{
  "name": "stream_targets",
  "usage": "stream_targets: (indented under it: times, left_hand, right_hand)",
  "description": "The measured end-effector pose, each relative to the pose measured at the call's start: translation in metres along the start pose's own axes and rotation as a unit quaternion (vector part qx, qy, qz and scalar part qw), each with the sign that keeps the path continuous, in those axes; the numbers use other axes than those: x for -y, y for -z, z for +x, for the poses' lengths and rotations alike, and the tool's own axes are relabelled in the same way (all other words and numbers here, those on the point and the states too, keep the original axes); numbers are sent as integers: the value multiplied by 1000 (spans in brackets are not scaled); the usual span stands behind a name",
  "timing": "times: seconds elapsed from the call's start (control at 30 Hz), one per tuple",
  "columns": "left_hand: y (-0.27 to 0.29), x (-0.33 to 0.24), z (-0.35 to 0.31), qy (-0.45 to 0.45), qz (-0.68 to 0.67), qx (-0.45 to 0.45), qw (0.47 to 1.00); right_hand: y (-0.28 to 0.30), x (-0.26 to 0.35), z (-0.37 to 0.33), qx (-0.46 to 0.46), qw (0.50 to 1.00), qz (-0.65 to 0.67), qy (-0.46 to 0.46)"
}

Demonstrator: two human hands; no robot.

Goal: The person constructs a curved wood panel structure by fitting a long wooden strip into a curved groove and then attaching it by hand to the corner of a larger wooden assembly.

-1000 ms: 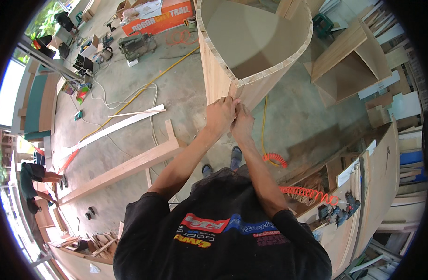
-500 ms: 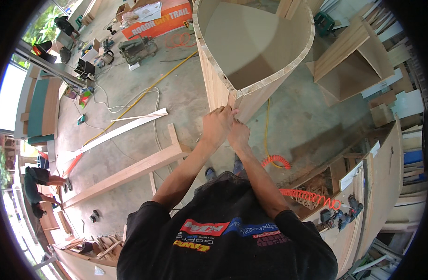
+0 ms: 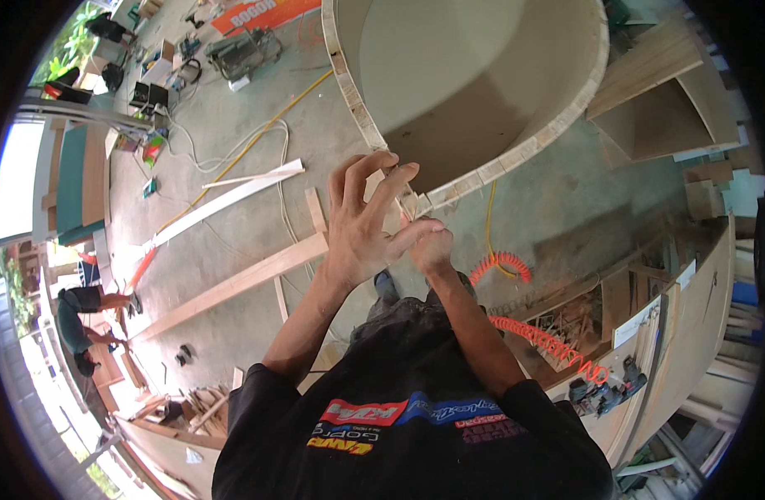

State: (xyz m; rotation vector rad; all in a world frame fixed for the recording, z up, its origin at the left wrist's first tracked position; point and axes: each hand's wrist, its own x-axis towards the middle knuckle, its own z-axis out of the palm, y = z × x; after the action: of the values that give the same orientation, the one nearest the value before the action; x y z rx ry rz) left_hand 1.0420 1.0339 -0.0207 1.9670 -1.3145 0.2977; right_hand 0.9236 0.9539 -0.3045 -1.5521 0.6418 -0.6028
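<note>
A large wooden shell [image 3: 484, 173] with a pointed near corner and a curved, pale-edged rim stands before me, its inside smooth and grey. At that corner my left hand [image 3: 359, 218] is raised with its fingers spread and bent. Two of its fingertips lie at or just above the rim; I cannot tell whether they touch. Its thumb stretches across toward my right hand [image 3: 432, 248], which is closed just below the corner. What the right fingers hold, if anything, is hidden.
A long wooden beam [image 3: 232, 287] and a white strip [image 3: 224, 200] lie on the left of the floor. Coiled orange air hoses [image 3: 541, 335] run at the right, beside power tools [image 3: 607, 387]. An open wooden box [image 3: 670, 117] stands far right. A person [image 3: 82, 325] bends at the left.
The shell appears larger and nearer in view. My left hand has come off the corner's outer face, opened and risen toward the rim. My right hand stays by the corner, closed.
</note>
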Motion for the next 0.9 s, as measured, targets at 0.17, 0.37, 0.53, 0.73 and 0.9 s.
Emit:
stream_targets:
  times: [0.17,0.37,0.53,0.73,0.9]
  left_hand:
    - [-22,14,-15,43,-37,-17,998]
    - [-59,21,-44,46,-36,-126,990]
    - [-67,39,-36,3,-74,-155,985]
    - [-56,37,-35,170,-397,-88,897]
    - [-48,33,-30,302,-639,-88,702]
  right_hand:
    - [0,7,-11,-4,994,104,-17]
    - [51,43,-36,83,992,-90,-26]
    - [97,69,-39,131,979,-145,-56]
    - [141,95,-43,147,966,-193,-93]
    - [152,102,-44,155,961,-206,-101]
